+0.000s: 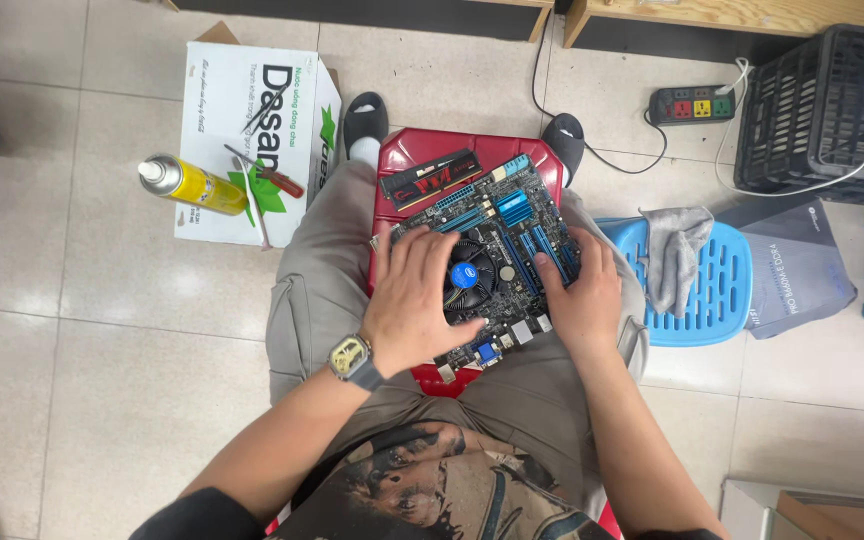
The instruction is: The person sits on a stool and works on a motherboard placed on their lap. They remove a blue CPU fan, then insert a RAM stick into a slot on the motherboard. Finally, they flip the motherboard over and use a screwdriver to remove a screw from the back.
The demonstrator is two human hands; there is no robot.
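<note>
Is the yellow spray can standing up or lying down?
Lying down. The yellow spray can rests on its side across the edge of the white cardboard box, its white cap pointing left.

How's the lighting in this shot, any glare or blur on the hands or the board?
Head view: even overhead light, soft shadows. Mild glare patches on the floor tiles left of the lap. Both the left hand and right hand look sharp, as does the motherboard beneath them. Wide-angle bending shows at the frame edges, near the black crate.
</note>
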